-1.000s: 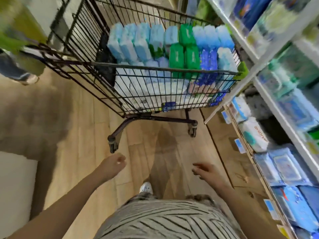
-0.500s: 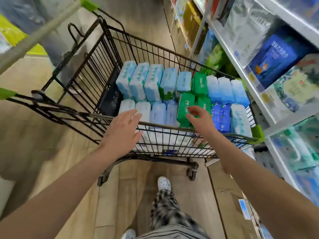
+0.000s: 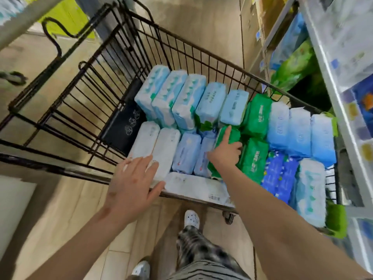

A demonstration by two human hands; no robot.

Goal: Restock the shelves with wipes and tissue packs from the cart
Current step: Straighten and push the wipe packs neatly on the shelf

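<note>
- The right hand (image 3: 224,153) has closed on a green pack (image 3: 235,136): forefinger laid along its top, other fingers curled down its far side.
- Half a second ago that hand only lay flat across the green packs, so I'd say the pick has begun.
- The pack has not lifted; it is wedged mid-cart (image 3: 141,47) between blue and green neighbours.
- The left hand (image 3: 131,182) has moved up to the near rim, fingers spread and holding nothing, just over the white packs (image 3: 165,150).
- The shelves (image 3: 331,81) stand close on the right, awaiting it.
</note>
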